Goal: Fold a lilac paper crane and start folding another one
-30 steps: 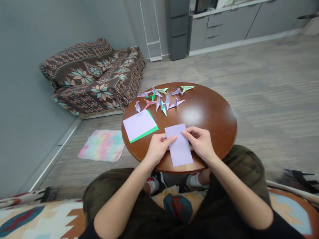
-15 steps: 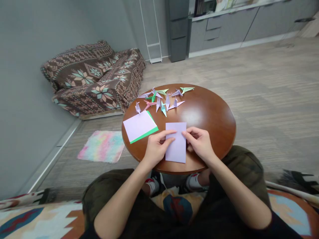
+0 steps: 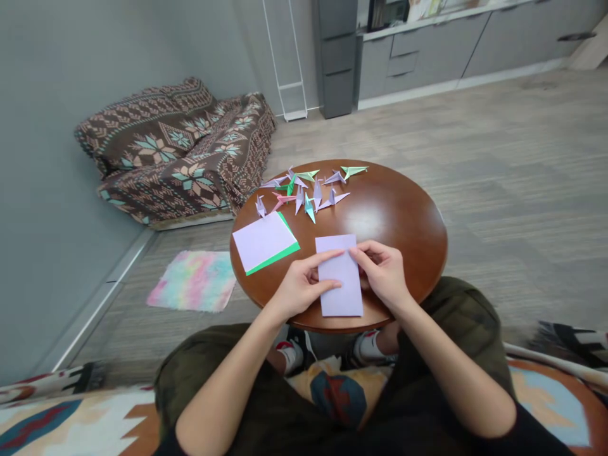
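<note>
Seen from the head camera, the person's left hand [image 3: 304,285] lies half open, fingers stretched across a lilac paper rectangle [image 3: 339,275] — the right hand [image 3: 382,272], fingers curled, pinches that paper's upper right edge. The paper sits on the near side of a round wooden table [image 3: 403,253], just beside a lilac-and-green sheet [image 3: 263,240] — origami cranes [image 3: 308,193] lie scattered beyond.

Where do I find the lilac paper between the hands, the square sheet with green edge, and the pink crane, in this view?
lilac paper rectangle [image 3: 342,299], head view, its lower part
square paper sheet [image 3: 262,242], head view, its lilac face
pink origami crane [image 3: 284,199], head view, its body
</note>
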`<action>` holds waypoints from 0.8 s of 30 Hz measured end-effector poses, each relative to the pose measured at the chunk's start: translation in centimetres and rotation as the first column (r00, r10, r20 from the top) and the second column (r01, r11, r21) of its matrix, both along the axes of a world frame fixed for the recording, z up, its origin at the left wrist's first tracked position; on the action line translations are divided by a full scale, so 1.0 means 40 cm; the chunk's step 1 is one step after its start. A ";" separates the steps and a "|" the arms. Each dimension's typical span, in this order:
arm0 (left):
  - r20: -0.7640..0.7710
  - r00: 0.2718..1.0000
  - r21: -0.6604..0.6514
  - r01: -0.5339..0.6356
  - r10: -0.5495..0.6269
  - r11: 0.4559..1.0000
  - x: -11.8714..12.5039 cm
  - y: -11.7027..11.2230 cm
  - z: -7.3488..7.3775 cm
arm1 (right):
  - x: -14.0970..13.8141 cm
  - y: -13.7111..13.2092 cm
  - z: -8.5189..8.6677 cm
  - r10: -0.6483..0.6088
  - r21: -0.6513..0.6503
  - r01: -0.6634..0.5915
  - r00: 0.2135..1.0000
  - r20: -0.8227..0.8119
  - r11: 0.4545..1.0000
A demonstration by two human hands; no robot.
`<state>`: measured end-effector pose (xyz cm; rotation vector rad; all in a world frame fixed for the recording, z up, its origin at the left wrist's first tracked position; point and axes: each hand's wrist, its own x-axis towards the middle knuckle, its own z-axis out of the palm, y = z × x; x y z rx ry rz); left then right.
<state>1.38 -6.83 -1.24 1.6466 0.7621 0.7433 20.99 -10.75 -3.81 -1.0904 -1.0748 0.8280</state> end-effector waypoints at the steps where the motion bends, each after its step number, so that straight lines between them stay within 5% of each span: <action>1: 0.001 1.000 0.005 -0.005 0.005 1.000 0.000 0.000 0.001 | 0.000 0.000 0.000 0.000 0.003 0.000 1.000 -0.002 1.000; 10: 0.004 1.000 -0.053 0.016 -0.015 0.998 -0.005 0.000 0.004 | 0.001 -0.002 0.003 0.007 0.000 -0.007 1.000 -0.012 1.000; 15: 0.133 0.990 -0.059 0.052 -0.044 0.997 -0.001 0.003 -0.004 | -0.001 0.003 -0.002 0.014 -0.019 -0.014 1.000 -0.009 1.000; 24: 0.350 0.935 -0.321 0.066 0.054 0.945 0.018 0.009 -0.044 | 0.002 0.010 -0.005 0.014 -0.053 -0.014 1.000 -0.004 0.998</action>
